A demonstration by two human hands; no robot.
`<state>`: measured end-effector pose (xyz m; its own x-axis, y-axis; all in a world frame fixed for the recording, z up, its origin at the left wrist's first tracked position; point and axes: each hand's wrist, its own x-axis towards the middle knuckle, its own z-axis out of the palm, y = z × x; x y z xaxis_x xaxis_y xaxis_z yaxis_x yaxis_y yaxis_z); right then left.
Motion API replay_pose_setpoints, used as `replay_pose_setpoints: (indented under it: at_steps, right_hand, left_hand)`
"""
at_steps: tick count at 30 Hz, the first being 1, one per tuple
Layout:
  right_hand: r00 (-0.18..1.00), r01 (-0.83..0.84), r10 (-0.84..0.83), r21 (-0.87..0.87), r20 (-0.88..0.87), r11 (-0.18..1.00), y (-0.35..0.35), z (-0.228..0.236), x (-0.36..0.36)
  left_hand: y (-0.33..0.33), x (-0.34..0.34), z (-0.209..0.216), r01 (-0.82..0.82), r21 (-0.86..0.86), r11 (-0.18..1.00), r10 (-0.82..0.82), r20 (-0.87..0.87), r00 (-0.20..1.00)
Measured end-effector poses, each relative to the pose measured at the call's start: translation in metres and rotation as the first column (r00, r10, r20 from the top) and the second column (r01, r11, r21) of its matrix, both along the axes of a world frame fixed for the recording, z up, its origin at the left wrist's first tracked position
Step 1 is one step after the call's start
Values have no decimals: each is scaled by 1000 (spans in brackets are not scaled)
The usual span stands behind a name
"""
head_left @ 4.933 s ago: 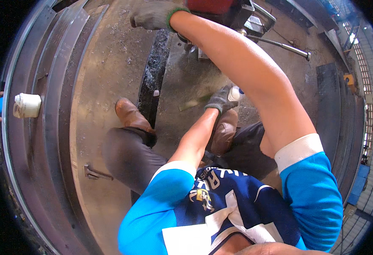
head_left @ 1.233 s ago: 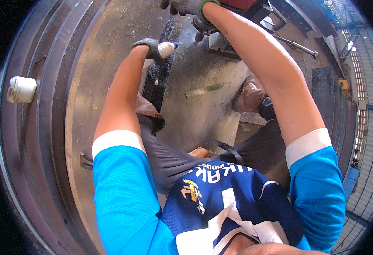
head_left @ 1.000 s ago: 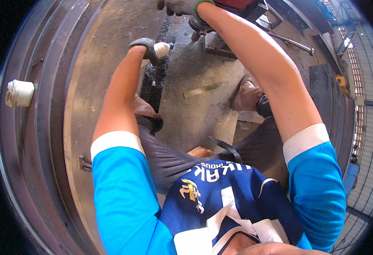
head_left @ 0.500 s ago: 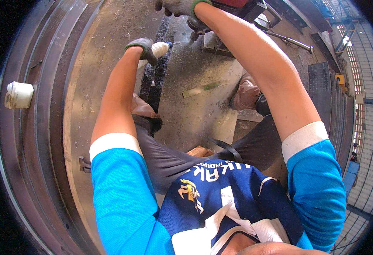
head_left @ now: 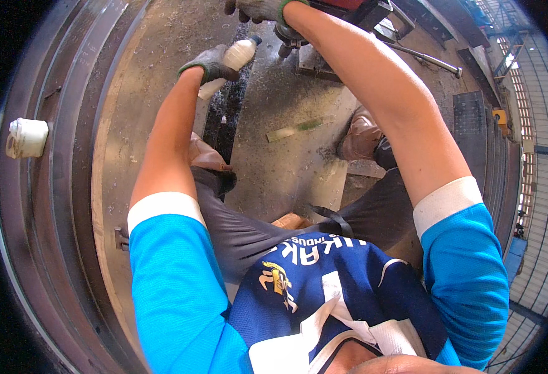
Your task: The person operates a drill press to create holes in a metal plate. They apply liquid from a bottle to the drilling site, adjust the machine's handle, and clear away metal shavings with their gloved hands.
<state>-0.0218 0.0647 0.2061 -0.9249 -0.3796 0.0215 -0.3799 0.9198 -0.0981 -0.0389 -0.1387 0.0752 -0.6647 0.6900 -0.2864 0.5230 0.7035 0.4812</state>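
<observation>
My left hand (head_left: 210,62), in a grey-green work glove, is closed around a whitish squeeze bottle (head_left: 240,55). The bottle is tilted, its dark cap toward the far right, a short way left of the dark drill head (head_left: 290,38). My right hand (head_left: 258,9), also gloved, is at the upper edge, beyond the drill head. Its fingers are curled, but what they hold is cut off by the picture's edge. Below the drill lies a wide steel plate (head_left: 274,168), wet and scattered with metal shavings.
Part of a red machine (head_left: 347,3) with a metal base (head_left: 316,63) stands at the far right. A long metal bar (head_left: 426,60) sticks out beside it. Steel beams (head_left: 83,206) run along the left, bearing a white tub (head_left: 27,138). A greenish strip (head_left: 299,129) lies between my boots (head_left: 362,134).
My left hand has drawn the bottle slightly up and away from the drill head, its tip turned more upward. The right hand has barely moved.
</observation>
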Motion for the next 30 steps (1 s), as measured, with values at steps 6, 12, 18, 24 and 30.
replay_pose_setpoints:
  at_steps: [6, 12, 18, 24, 30]
  right_hand:
    - [992, 75, -72, -32, 102, 997, -11, 16, 12]
    - [1000, -11, 11, -21, -10, 1000, -3, 0, 3]
    - [999, -21, 21, -30, 25, 999, -2, -1, 3]
    - [987, 91, -84, -44, 135, 995, -12, 15, 13]
    - [994, 43, -32, -108, 105, 993, -1, 2, 12]
  left_hand:
    - [10, 4, -4, -81, -10, 997, 81, 107, 991]
    - [13, 14, 6, 152, -317, 936, -104, 163, 981]
    - [8, 26, 3, -127, -260, 957, 202, 283, 938]
    - [10, 27, 6, -167, -214, 962, 216, 231, 949]
    - [10, 19, 12, 161, -376, 912, -94, 190, 977]
